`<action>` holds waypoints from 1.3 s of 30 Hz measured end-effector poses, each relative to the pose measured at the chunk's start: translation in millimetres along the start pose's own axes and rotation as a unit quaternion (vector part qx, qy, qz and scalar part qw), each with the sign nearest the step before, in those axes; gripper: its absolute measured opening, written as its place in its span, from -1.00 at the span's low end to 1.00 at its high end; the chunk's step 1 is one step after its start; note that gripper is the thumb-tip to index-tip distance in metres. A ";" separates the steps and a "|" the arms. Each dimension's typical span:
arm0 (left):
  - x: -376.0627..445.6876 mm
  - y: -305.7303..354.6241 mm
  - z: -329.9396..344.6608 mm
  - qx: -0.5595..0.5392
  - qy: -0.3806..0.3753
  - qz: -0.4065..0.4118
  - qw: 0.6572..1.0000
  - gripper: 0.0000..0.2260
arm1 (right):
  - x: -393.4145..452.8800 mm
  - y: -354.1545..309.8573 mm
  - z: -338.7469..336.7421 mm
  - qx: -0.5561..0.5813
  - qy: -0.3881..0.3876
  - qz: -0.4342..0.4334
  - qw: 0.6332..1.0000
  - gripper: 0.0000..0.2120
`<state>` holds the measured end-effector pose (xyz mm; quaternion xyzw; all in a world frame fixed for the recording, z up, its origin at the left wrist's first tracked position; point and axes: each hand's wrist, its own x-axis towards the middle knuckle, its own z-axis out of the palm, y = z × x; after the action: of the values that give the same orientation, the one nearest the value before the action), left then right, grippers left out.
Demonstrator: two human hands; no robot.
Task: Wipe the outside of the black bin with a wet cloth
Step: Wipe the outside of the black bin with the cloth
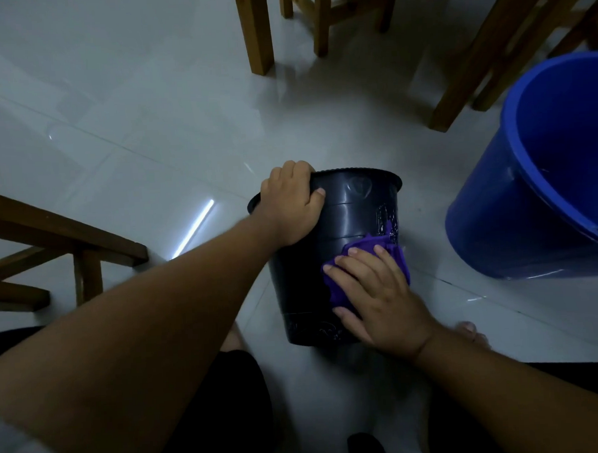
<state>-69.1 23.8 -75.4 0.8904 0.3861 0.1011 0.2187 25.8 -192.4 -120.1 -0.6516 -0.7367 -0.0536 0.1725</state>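
The black bin (352,217) lies tipped towards me on the pale tiled floor, its rim facing away and its base near my knees. My left hand (291,204) grips the rim at the bin's upper left, thumb on the outer wall. My right hand (379,298) presses a purple cloth (391,248) flat against the bin's right side, fingers spread over it. Most of the cloth is hidden under the hand. A faint wet smear shows on the wall above the cloth.
A large blue bucket (515,189) stands close on the right. Wooden chair and table legs (256,33) rise behind the bin, and more legs (482,57) at the back right. A dark wooden frame (68,243) sits on the left. My bare toes (470,332) show right of the bin.
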 end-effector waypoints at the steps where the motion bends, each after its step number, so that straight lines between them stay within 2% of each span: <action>1: -0.8 -1.2 0.1 -0.001 0.002 0.001 1.000 -0.61 | 12.8 -0.3 -0.4 0.006 -0.002 0.026 1.000 -0.43; 4: -3.6 -6.3 -1.8 -0.005 0.013 0.008 1.000 -0.61 | 58.2 1.5 -3.7 0.029 -0.013 0.145 0.989 -0.42; 6: -5.5 -6.2 -2.4 -0.007 0.007 0.020 1.000 -0.60 | 62.7 3.2 -6.9 0.035 -0.016 0.163 0.986 -0.42; 11: -9.5 -8.3 -9.8 -0.024 0.005 0.014 1.000 -0.60 | 8.4 -12.4 -7.6 0.036 -0.011 0.071 0.997 -0.38; 14: -8.5 8.5 -7.0 0.028 0.044 0.042 0.998 -0.57 | 6.4 -12.9 -3.8 0.032 -0.008 0.062 0.997 -0.38; 19: -1.3 22.5 5.8 0.048 0.045 -0.013 0.998 -0.68 | 20.3 -0.1 -3.7 0.013 -0.020 0.040 0.999 -0.41; 23: -0.1 4.5 -1.1 -0.021 0.026 -0.013 0.999 -0.75 | 68.6 6.4 -12.9 0.036 -0.016 0.113 0.993 -0.45; 25: -1.7 5.3 -1.9 -0.044 0.010 -0.009 0.999 -0.74 | 66.3 -0.5 -13.6 0.032 -0.009 0.131 0.991 -0.45; 29: -9.7 3.4 2.6 -0.007 0.029 0.006 1.000 -0.67 | 9.9 -21.0 -4.2 0.006 -0.010 0.057 0.998 -0.38; 32: -10.6 0.9 4.7 0.015 0.030 0.013 0.999 -0.65 | -1.9 -15.8 -1.1 0.003 -0.004 0.019 1.000 -0.38; 34: -9.0 -2.1 3.9 0.015 0.032 0.007 0.999 -0.64 | 16.1 -9.6 -1.7 0.003 -0.005 0.040 0.999 -0.41; 37: -9.0 -9.5 1.5 0.010 0.032 0.004 0.999 -0.62 | 56.1 -4.1 -6.0 0.027 -0.011 0.155 0.987 -0.42; 39: -11.6 -10.8 1.7 0.016 0.037 0.009 0.999 -0.62 | 60.7 -7.6 -8.5 0.039 -0.013 0.194 0.980 -0.41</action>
<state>-83.4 21.3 -82.1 0.8930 0.3873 0.1300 0.1889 14.4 -138.9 -91.4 -0.7759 -0.5997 0.0185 0.1950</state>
